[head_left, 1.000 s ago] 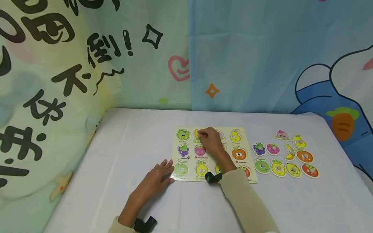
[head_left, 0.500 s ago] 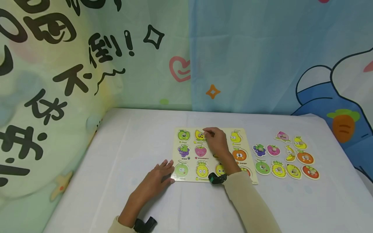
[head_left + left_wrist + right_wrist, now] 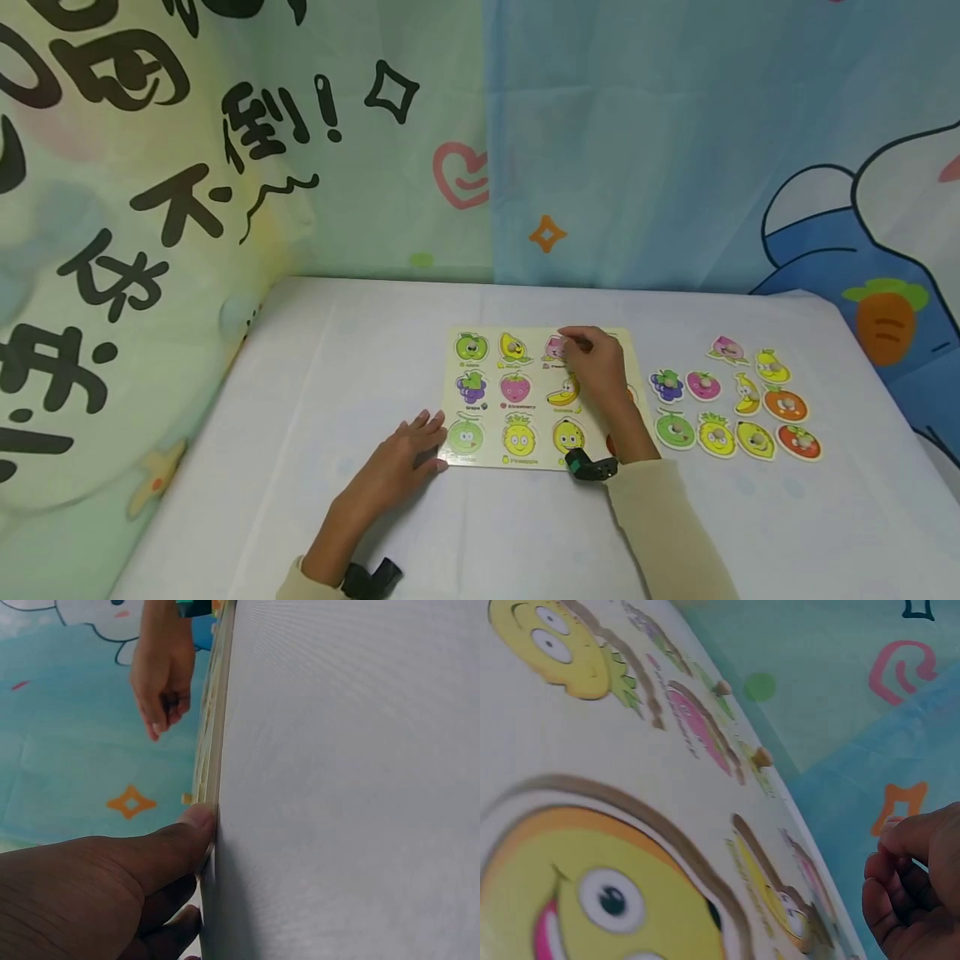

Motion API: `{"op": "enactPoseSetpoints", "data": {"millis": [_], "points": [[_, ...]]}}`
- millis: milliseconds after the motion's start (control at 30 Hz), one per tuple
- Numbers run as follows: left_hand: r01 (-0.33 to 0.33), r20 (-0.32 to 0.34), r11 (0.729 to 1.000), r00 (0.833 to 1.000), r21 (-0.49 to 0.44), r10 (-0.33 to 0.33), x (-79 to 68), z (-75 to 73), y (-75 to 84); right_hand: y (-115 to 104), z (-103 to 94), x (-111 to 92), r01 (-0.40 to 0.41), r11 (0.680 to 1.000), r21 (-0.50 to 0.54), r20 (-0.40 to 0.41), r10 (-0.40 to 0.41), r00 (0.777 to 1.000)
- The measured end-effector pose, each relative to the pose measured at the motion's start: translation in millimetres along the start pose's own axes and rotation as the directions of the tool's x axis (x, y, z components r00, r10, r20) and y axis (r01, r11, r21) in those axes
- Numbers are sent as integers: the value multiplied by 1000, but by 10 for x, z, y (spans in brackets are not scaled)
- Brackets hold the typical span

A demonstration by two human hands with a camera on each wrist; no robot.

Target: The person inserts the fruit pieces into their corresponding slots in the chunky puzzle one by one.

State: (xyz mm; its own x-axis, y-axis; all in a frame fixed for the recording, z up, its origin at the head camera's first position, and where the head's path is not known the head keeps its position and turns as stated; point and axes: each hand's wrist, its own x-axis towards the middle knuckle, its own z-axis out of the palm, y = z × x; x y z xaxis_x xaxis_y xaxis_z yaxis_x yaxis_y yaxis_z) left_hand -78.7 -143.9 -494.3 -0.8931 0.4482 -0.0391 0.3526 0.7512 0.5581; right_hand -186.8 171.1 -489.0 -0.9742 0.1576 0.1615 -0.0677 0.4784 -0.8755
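A pale yellow fruit puzzle board point(image 3: 491, 417) lies on the white table. My left hand point(image 3: 405, 462) rests on the table with fingers spread, touching the board's left edge; in the left wrist view the thumb point(image 3: 196, 817) presses against that edge. Above the board's upper right part is my right hand point(image 3: 600, 367), fingers loosely bent, nothing between them in the right wrist view. A green apple piece point(image 3: 472, 347) and a yellow fruit piece point(image 3: 513, 348) sit in the top row, their small knobs showing in the right wrist view. The right hand partly hides the printed peach point(image 3: 553, 348).
Loose knobbed fruit pieces lie right of the board, among them grapes point(image 3: 667, 385), a peach point(image 3: 726, 350), a banana point(image 3: 747, 393), an orange point(image 3: 784, 403) and a pineapple point(image 3: 716, 435). A printed cloth backdrop point(image 3: 637, 167) stands behind the table.
My right hand has let go of the yellow fruit piece in the top row and moved right across the board, uncovering the printed peach and banana. My left hand stays put.
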Motion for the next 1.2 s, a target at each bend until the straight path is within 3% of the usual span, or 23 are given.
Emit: {"op": "enactPoseSetpoints", "data": {"millis": [500,733,900,1200], "points": [[12,5,1000,1000,-28,-12,1,-16,33,109,-430,17,-1,999,-46,-60,-2,998],[17,6,1000,1000,-19,-17,-2,-33,40,176,-587,20,-108,993,-51,-92,103,990],[22,11,1000,1000,-20,-22,-6,-48,47,233,-686,30,-109,992,-59,-84,104,991],[13,9,1000,1000,-14,-13,-9,-51,48,415,-994,10,-226,957,-180,-76,215,974]]}}
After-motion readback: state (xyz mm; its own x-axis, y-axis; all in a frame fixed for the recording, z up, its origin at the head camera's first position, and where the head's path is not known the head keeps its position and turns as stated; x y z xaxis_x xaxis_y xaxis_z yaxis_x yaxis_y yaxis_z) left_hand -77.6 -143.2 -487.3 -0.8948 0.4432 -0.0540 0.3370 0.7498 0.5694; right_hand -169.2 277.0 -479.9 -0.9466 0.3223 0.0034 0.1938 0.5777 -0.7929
